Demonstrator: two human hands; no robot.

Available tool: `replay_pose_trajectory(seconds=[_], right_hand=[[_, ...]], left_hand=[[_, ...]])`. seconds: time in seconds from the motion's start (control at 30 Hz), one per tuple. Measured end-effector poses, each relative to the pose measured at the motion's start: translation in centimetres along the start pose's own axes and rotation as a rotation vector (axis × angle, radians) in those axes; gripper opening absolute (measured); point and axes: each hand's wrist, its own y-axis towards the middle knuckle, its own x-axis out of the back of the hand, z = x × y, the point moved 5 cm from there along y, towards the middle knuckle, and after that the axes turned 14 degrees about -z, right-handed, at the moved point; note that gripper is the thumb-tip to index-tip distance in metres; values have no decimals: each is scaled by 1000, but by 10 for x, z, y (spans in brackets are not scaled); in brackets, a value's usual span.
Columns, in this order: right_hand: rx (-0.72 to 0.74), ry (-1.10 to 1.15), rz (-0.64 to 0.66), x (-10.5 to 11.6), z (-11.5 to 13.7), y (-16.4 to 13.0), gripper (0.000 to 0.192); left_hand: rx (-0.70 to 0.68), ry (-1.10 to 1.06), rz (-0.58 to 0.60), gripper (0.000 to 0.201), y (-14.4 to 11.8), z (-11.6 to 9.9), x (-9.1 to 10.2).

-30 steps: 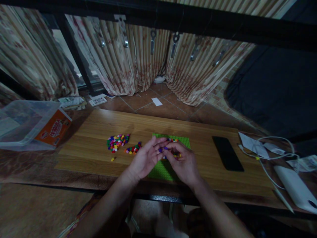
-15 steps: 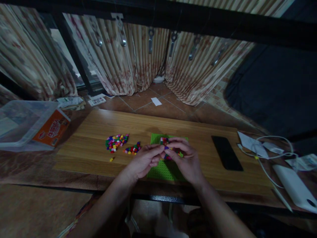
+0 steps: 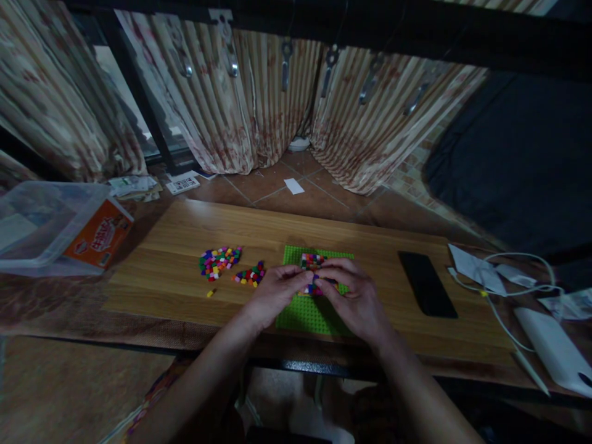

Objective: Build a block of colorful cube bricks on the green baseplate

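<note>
A green studded baseplate (image 3: pixel 305 317) lies on the wooden board, with a block of small multicoloured toy bricks (image 3: pixel 312 259) built up on it. My left hand (image 3: pixel 280 288) reaches over the plate's left side, thumb and forefinger closed together at the bricks. From the right, my right hand (image 3: pixel 354 296) meets it, thumb and fingers pinched at a small purple-blue brick low on the block. Both sets of fingertips nearly touch and partly cover the bricks. What the left fingertips hold, if anything, is hidden.
Left of the plate lie a large pile of loose bricks (image 3: pixel 219 262), a smaller pile (image 3: pixel 250 275) and a yellow brick (image 3: pixel 211 293). A black phone (image 3: pixel 426 283) rests at right, near white cables (image 3: pixel 513 290) and a white power bank (image 3: pixel 552 348). A clear plastic box (image 3: pixel 50 228) stands far left.
Both hands have come down slightly onto the brick block, fingertips still together. More of the block's upper rows shows now. The whole view has shifted a little.
</note>
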Motion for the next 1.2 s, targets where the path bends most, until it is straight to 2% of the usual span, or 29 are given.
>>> replay_pose_trajectory(seconds=[0.13, 0.23, 0.37, 0.6, 1.07, 1.2], right_hand=[[-5, -88, -43, 5, -17, 0, 13], [0, -114, -10, 4, -24, -3, 14], [-29, -111, 5, 0, -25, -8, 14], [-136, -36, -78, -8, -39, -11, 7], [-364, 165, -116, -18, -51, -13, 3], [-384, 185, -125, -19, -52, -12, 3]], left_hand=[[-42, 24, -127, 31, 7, -3, 13], [-79, 66, -183, 28, 12, -2, 19], [-78, 99, -152, 27, 12, 3, 16], [-58, 105, -117, 25, 15, 10, 13], [-123, 158, -119, 25, 18, 11, 13], [-127, 203, -131, 23, 19, 13, 12]])
